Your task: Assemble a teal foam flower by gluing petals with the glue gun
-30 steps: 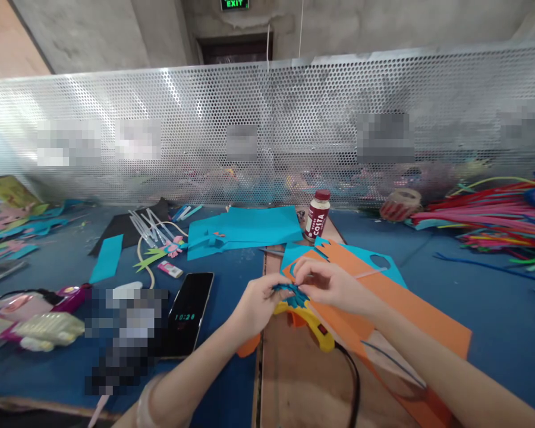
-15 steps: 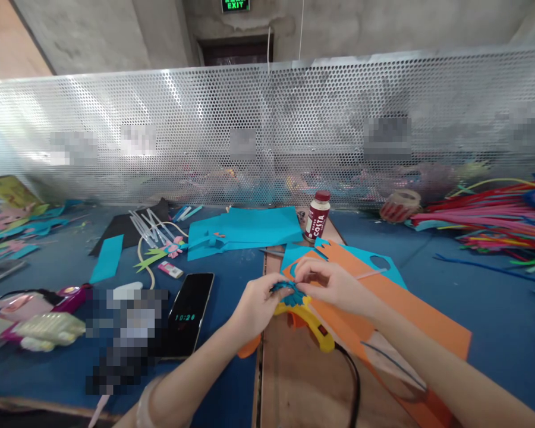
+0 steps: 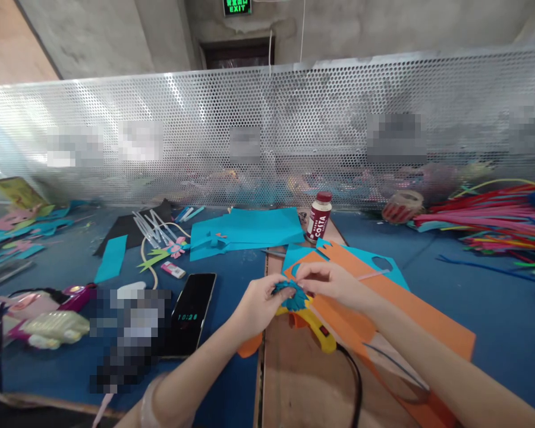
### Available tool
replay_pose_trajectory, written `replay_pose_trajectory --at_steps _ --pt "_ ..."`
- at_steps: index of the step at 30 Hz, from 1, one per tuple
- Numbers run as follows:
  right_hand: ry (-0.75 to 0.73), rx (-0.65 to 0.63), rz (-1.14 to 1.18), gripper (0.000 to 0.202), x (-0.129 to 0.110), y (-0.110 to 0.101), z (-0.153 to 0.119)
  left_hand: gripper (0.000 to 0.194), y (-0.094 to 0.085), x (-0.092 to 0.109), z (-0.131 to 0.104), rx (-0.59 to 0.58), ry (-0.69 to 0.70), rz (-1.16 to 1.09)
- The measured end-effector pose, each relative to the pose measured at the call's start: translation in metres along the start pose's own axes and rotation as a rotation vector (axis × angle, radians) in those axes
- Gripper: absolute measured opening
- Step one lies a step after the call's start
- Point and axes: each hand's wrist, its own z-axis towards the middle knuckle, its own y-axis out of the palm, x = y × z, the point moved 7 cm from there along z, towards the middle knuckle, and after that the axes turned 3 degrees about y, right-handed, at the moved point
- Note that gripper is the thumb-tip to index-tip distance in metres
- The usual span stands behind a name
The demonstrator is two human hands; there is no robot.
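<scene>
A fringed blue paper flower [image 3: 298, 298] is pinched between the thumb and fingers of my left hand [image 3: 259, 303]. My right hand [image 3: 332, 286] has its thumb and fingertips closed at the flower's upper right edge, seemingly on a petal; the exact contact is partly hidden. Just under the flower lies a yellow glue gun [image 3: 323, 337] with an orange trigger, its black cord running toward the front. Orange card sheets [image 3: 410, 309] extend beneath my right forearm, over a cut blue sheet [image 3: 397, 276].
A Costa bottle [image 3: 318, 219] stands behind the hands, beside blue paper sheets [image 3: 267, 226]. On the left are a phone [image 3: 191, 312], glue sticks [image 3: 149, 229] and a pink flower [image 3: 177, 246]. A tape roll [image 3: 402, 207] and colourful pipe cleaners [image 3: 485, 220] lie at right.
The flower has tilted a little, so more of its fringed face shows. My right fingertips have shifted slightly along its edge. The whole view has moved slightly.
</scene>
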Motion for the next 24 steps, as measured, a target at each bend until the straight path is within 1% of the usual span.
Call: replay_pose_trajectory --at_steps 10,17,20,24 --pt "0.017 0.058 -0.016 0.026 0.002 0.004 0.003 0.014 0.001 -0.002 -0.003 -0.001 -0.014 -0.032" --pt "0.026 0.013 -0.016 0.030 -0.005 0.004 0.000 0.016 0.003 -0.003 -0.002 -0.006 -0.037 -0.118" --pt "0.012 0.041 -0.027 0.028 -0.003 0.003 0.002 0.017 0.003 -0.008 -0.001 0.005 -0.064 -0.180" --pt "-0.029 0.117 -0.060 0.025 0.004 0.004 0.004 0.021 0.001 -0.020 0.001 0.073 -0.111 -0.265"
